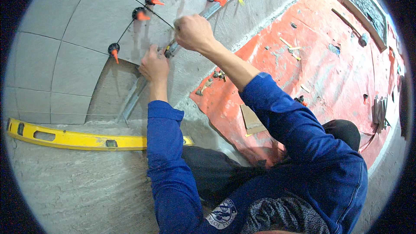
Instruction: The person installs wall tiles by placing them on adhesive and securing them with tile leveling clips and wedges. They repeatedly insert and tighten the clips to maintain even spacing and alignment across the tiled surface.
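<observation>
My left hand is closed, its fingers bent at the bottom edge of a grey tile; what it pinches, if anything, is hidden. Up and to the right, my right hand makes a fist over the tile's right-hand side, and I cannot make out what is inside it. Between the two hands lies a small black and yellow piece, by a metal strip running along the tile edge. Black levelling clips with orange handles, such as one levelling clip, stand in the joints.
A yellow spirit level lies across the rough grey floor, partly behind my left sleeve. Red plastic sheeting covers the ground at right, with scraps and a cardboard piece on it. Farther off sits a tray of grey mortar.
</observation>
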Demonstrator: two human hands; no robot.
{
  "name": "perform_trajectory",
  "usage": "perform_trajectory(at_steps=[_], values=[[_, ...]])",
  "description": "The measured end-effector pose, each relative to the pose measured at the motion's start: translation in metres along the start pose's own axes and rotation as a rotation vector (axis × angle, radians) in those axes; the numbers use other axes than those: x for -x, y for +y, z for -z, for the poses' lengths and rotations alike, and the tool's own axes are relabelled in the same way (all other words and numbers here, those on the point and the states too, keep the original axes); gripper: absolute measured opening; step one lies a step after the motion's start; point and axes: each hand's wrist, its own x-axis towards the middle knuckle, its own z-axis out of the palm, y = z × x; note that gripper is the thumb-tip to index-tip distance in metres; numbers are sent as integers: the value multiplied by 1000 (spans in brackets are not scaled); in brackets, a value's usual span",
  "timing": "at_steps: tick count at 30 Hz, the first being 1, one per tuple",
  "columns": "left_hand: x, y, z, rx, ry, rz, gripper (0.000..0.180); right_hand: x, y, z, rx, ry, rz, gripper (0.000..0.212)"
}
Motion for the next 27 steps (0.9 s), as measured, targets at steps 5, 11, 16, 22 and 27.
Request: perform_trajectory(at_steps=[5, 11, 16, 22, 27], values=[[-4, 0, -3, 12, 1, 6, 20, 8, 6, -1, -173, 33, 63, 8], [-4, -3, -3, 58, 2, -29, 23, -16, -11, -10, -323, 290, 158, 9], [-3, -2, -5, 48, -21, 28, 26, -26, -16, -15, -337, 346, 164, 10], [-3, -4, -8, 34, 1, 16, 28, -28, -17, -18, -323, 383, 153, 10], [-3, -6, -9, 52, 13, -15, 27, -27, -15, -16, -275, 315, 133, 7]])
